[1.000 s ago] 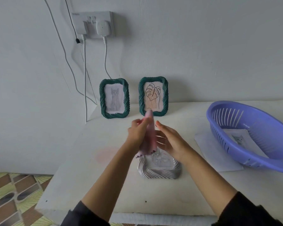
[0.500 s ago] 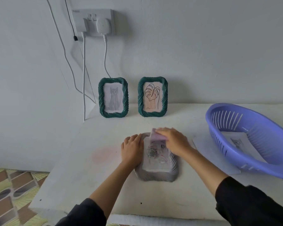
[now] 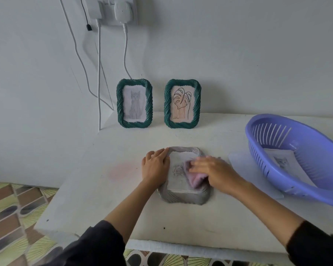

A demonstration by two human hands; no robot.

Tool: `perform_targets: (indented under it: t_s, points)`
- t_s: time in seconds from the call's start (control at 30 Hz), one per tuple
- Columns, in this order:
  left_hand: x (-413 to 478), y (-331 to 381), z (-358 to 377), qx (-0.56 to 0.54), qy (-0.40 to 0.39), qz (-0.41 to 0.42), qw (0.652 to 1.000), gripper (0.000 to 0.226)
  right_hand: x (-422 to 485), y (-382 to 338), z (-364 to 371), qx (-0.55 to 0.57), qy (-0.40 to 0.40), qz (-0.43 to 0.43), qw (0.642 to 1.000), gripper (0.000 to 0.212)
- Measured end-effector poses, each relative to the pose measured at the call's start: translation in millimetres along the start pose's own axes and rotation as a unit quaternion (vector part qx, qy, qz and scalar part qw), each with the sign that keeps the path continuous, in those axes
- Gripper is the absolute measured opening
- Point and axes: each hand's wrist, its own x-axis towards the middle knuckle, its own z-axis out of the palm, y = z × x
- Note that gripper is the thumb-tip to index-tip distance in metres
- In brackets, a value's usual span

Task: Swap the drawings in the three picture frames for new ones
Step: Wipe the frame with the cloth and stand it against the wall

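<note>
A grey rope-edged picture frame (image 3: pixel 183 196) lies flat on the white table (image 3: pixel 104 189), glass up, with a faint rose drawing inside. My left hand (image 3: pixel 155 166) rests flat on its left edge, fingers together, pinning it down. Over the glass, my right hand (image 3: pixel 213 171) presses a pink cloth (image 3: pixel 195 179). Two green rope-edged frames stand against the wall: the left one (image 3: pixel 134 103) holds a cat drawing, the right one (image 3: pixel 182 104) a leaf drawing.
A purple slotted basket (image 3: pixel 296 156) stands at the right with a cat drawing (image 3: pixel 281 162) inside it. A loose white sheet (image 3: pixel 240 160) lies partly under the basket. A wall socket with chargers (image 3: pixel 115 10) and hanging cables (image 3: pixel 99 83) is above left.
One second ago both hands held the pink cloth raised above the frame. Since then my left hand dropped onto the frame's left edge, and my right hand brought the cloth down and slid it over the glass.
</note>
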Motion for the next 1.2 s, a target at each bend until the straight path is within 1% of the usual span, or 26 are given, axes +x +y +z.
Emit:
perform_targets:
  t_s: [0.03,0.1,0.17,0.23,0.3,0.33,0.43,0.5,0.57,0.63,0.7,0.73,0.77,0.8,0.83,0.87,0.9,0.97,1.0,1.07,1.17,1.2]
  points:
    - [0,0,0,0.000,-0.001,0.000,1.000,0.044,9,2,-2,-0.010,0.027,0.030,0.999,0.049]
    - [0,0,0,-0.001,-0.003,-0.002,1.000,0.044,26,-2,5,0.010,0.058,0.043,0.997,0.051]
    - [1,-1,0,0.000,-0.002,-0.005,1.000,0.044,29,-9,17,0.038,0.022,0.008,0.999,0.050]
    - [1,-1,0,0.001,-0.005,-0.006,1.000,0.045,10,-11,18,0.057,-0.025,-0.030,0.998,0.050]
    - [1,-1,0,0.001,-0.009,-0.004,1.000,0.045,-13,-5,6,0.069,-0.045,-0.055,0.995,0.050]
    - [0,0,-1,0.000,-0.010,-0.004,1.000,0.045,-19,2,0,0.048,-0.046,-0.053,0.996,0.049]
    - [0,0,0,0.002,-0.008,-0.002,1.000,0.045,-4,22,-4,-0.006,-0.008,-0.007,1.000,0.047]
    - [0,0,0,0.003,-0.008,-0.002,1.000,0.045,17,19,0,-0.009,0.017,0.043,0.999,0.048]
    - [1,0,1,0.002,-0.006,-0.005,1.000,0.045,30,10,9,0.004,0.039,0.049,0.998,0.046]
    - [1,0,1,0.000,-0.005,-0.008,1.000,0.045,25,-3,15,0.031,0.013,0.014,0.999,0.047]
    - [1,0,1,-0.001,-0.006,-0.008,1.000,0.045,4,-11,13,0.035,-0.023,-0.050,0.998,0.046]
    - [1,0,1,-0.002,-0.007,-0.008,1.000,0.045,-5,-10,10,0.041,-0.033,-0.077,0.996,0.044]
    - [1,-1,0,-0.003,-0.008,-0.008,1.000,0.045,-11,-4,6,0.041,-0.038,-0.086,0.995,0.042]
    - [0,0,0,-0.005,-0.009,-0.008,1.000,0.045,-13,5,1,0.030,-0.031,-0.084,0.996,0.042]
    - [0,0,0,-0.006,-0.010,-0.008,1.000,0.045,-10,12,-2,0.008,-0.029,-0.063,0.998,0.044]
    - [0,-1,0,-0.007,-0.010,-0.007,1.000,0.045,-4,16,-5,0.004,-0.028,-0.028,0.999,0.045]
    - [0,-1,0,-0.007,-0.010,-0.006,1.000,0.045,5,17,-6,0.007,-0.010,0.008,1.000,0.046]
    - [0,-2,0,-0.005,-0.011,-0.002,1.000,0.044,26,5,-3,-0.001,0.022,0.049,0.999,0.047]
    - [0,-2,0,-0.005,-0.011,-0.001,1.000,0.044,34,-5,1,0.006,0.023,0.051,0.998,0.048]
    - [-1,-2,-1,-0.007,-0.005,0.002,1.000,0.044,41,-21,16,0.032,0.006,0.012,0.999,0.050]
    - [-1,-3,0,-0.016,0.002,0.008,1.000,0.043,23,-33,25,0.063,-0.030,-0.062,0.996,0.046]
    - [-1,-3,-1,-0.022,0.000,0.006,1.000,0.043,13,-32,23,0.079,-0.038,-0.072,0.994,0.045]
